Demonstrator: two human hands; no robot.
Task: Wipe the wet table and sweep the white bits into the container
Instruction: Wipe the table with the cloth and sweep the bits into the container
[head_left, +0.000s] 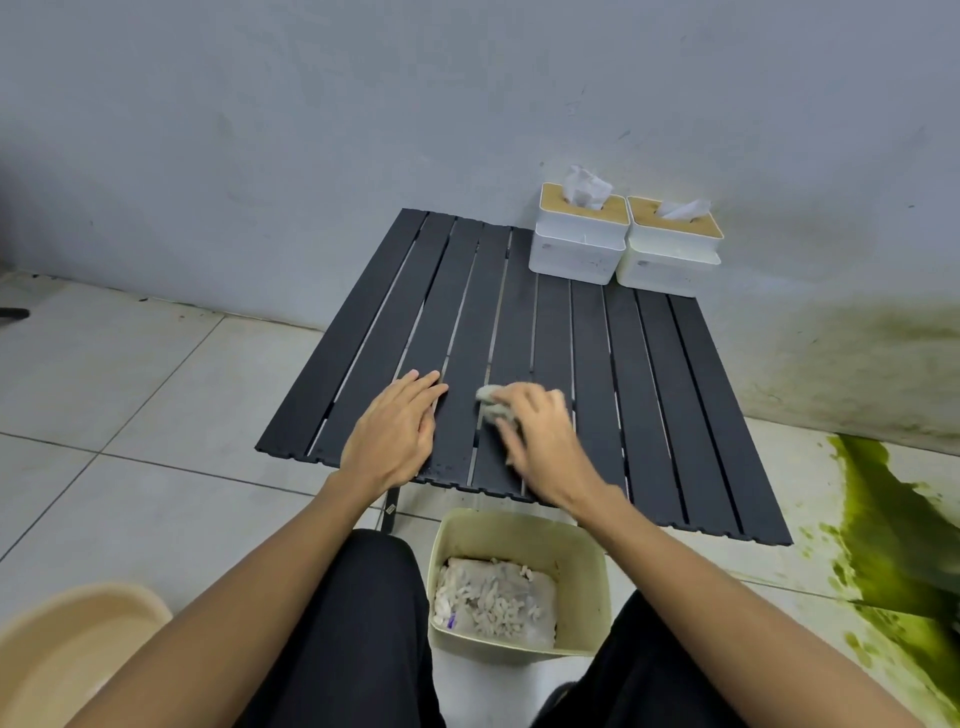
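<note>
Slatted black table (649, 415): two tissue boxes (576, 241) (far corner), container (519, 530) below.

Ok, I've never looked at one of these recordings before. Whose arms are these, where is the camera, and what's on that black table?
There is no machine here: the camera sits on a person's head, looking forward and down, so the two bare arms are their own. There is only this one view. The left hand lies flat and open on the black slatted table. The right hand has its grip on a crumpled tissue pressed to the slats; it is blurred, which suggests wiping. At the table's far corner, by the wall, stand two tissue boxes with tissues sticking out. On the floor between the person's knees is a pale container that already holds white bits. I cannot make out any white bits on the table itself.
</note>
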